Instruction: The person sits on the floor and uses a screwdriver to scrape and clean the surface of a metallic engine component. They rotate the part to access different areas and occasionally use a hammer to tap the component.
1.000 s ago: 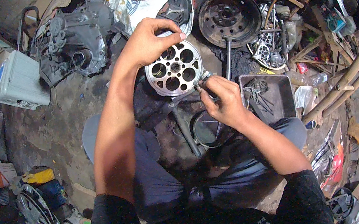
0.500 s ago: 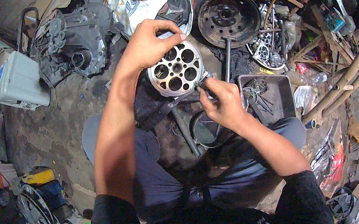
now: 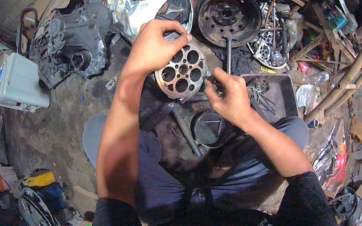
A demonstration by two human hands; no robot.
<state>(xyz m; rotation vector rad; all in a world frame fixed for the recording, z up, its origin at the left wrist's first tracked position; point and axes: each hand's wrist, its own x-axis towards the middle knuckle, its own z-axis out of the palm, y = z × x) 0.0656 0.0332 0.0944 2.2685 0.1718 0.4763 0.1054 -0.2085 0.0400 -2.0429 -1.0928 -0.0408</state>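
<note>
A round silver metal cylinder block (image 3: 183, 69) with a ring of large holes and a small centre hole is held up in front of me. My left hand (image 3: 156, 46) grips it at its far edge, thumb and fingers bent over the rim. Beside the block's right edge is my right hand (image 3: 230, 95), closed in a pinch. A small greyish piece shows at its fingertips against the rim, too small to name. Below the block, a dark metal bar (image 3: 186, 132) and a round dark pan (image 3: 210, 129) lie between my legs.
A grey rectangular tray (image 3: 288, 93) with wires and thin tools sits at right. Behind it stands a black steel wheel rim (image 3: 229, 15) with a metal rod leaning on it. A gearbox casing (image 3: 72, 40) and a grey box (image 3: 22, 81) stand far left; bamboo poles (image 3: 354, 71) rise at right.
The cylinder block has shifted slightly right and turned a little in my left hand. My right hand has moved slightly right and up, uncovering more of the round pan.
</note>
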